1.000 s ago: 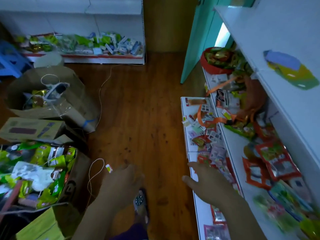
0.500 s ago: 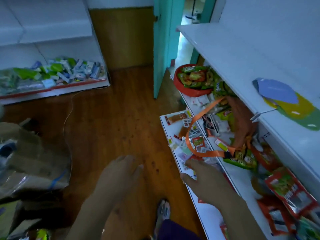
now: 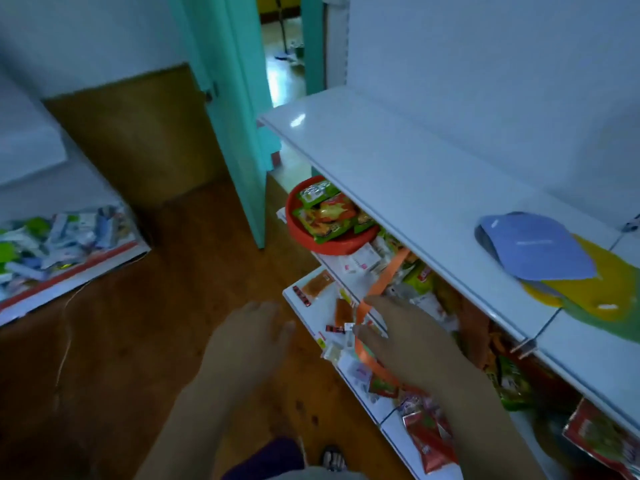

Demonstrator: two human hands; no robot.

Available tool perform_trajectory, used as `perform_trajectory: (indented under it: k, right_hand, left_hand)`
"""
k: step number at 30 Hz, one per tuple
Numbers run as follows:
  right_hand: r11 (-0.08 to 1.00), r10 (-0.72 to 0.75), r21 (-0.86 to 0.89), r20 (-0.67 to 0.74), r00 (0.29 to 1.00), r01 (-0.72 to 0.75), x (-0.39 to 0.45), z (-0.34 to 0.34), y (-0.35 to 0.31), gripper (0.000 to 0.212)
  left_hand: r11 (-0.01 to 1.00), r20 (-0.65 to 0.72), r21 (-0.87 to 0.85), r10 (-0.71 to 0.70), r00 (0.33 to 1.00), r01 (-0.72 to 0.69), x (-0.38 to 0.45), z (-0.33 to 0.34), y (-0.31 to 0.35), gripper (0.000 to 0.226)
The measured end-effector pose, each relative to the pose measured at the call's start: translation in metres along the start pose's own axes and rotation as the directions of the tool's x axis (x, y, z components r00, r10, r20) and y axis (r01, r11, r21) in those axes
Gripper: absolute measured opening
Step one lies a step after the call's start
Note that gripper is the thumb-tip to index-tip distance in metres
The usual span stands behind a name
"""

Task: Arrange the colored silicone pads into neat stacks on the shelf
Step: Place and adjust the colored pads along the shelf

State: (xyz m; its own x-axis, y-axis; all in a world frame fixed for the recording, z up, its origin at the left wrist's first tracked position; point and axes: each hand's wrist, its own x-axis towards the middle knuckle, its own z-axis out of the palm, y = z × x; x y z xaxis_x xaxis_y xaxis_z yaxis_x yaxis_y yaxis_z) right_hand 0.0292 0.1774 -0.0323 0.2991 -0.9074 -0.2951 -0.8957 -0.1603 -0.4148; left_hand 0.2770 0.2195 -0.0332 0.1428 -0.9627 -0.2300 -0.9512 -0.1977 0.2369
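At right of frame we see the flat silicone pads, a lilac one (image 3: 533,249) overlapping a yellow one (image 3: 599,289) and a green one (image 3: 609,327), loosely fanned on the white upper shelf (image 3: 398,174). At lower centre our left hand (image 3: 247,344) and right hand (image 3: 412,344) hover empty with fingers relaxed, the right over an orange strap (image 3: 381,282).

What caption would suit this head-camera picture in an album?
Both open hands, left hand and right hand, reach toward cluttered shelves; colored silicone pads overlap on the top shelf.
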Motion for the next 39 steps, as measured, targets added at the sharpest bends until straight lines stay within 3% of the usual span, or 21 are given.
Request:
perform_trajectory:
  k: [7,11,17,20,23,27,35,39]
  right_hand:
    - [0.968,0.227,0.118,-0.055,0.972,-0.22,0.017,-0.009,0.007,0.053]
    - [0.921,0.359,0.219,-0.148,0.921,-0.324,0.008,-0.038,-0.012,0.055]
    - [0.79,0.61,0.357,-0.375,0.698,-0.499,-0.024,-0.055,-0.017,0.051]
    - [0.701,0.713,0.399,-0.435,0.551,-0.592,-0.043,-0.057,-0.01,0.05]
    - [0.644,0.755,0.406,-0.478,0.45,-0.649,-0.059,-0.054,0.002,0.051]
    - [0.614,0.765,0.388,-0.507,0.397,-0.687,-0.071,-0.055,0.028,0.052]
    - [0.626,0.738,0.359,-0.559,0.377,-0.693,-0.064,-0.068,0.09,0.048]
    - [0.61,0.749,0.356,-0.55,0.369,-0.708,-0.054,-0.068,0.113,0.048]
  left_hand:
    - [0.94,0.085,-0.042,0.341,0.936,-0.338,0.109,-0.008,0.036,0.043]
    - [0.835,0.091,-0.083,0.549,0.831,-0.543,0.153,-0.042,0.069,0.046]
    - [0.646,0.028,-0.132,0.761,0.648,-0.752,0.183,-0.082,0.136,0.046]
    - [0.565,0.049,-0.152,0.824,0.565,-0.811,0.182,-0.074,0.171,0.046]
    - [0.507,0.044,-0.142,0.861,0.506,-0.85,0.181,-0.052,0.201,0.048]
    - [0.501,0.066,-0.079,0.865,0.497,-0.862,0.178,-0.02,0.237,0.048]
    - [0.627,0.02,0.051,0.778,0.629,-0.777,0.173,0.002,0.282,0.058]
    - [0.711,0.058,-0.105,0.702,0.709,-0.695,0.179,0.005,0.292,0.056]
